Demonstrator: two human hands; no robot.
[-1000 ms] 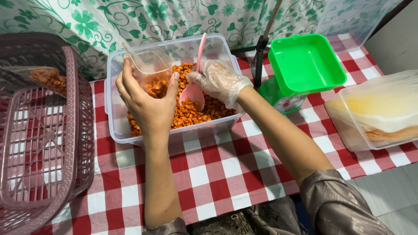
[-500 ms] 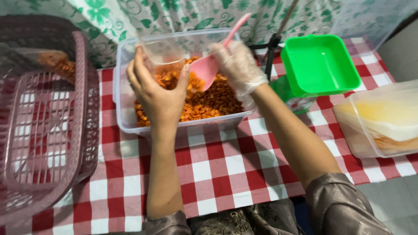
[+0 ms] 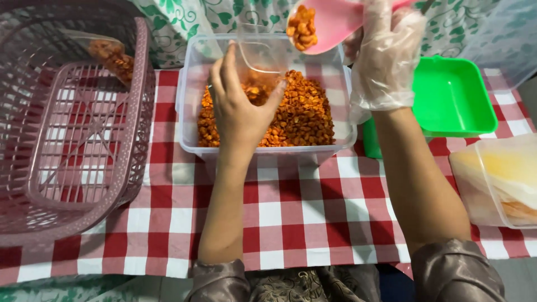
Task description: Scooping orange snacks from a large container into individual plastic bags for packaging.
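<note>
gloved right hand (image 3: 386, 61) lifting pink scoop (image 3: 330, 22) (crumbly orange bits), left hand (image 3: 240, 109) gripping probably clear cup (image 3: 263, 50)

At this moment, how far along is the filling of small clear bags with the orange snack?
Done: one filled bag lies in the pink plastic basket. In hand: left hand holds a small clear bag open; gloved right hand lifts a loaded pink scoop. Left: the clear tub holds plenty.

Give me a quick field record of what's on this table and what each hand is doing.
Left hand: bare, holds small clear cup over the tub
Right hand: gloved, holds pink scoop loaded with orange snack pieces
Tub: clear, holds orange snack
Basket: pink, at left
Tray: green, at right
Cloth: red and white check
</note>
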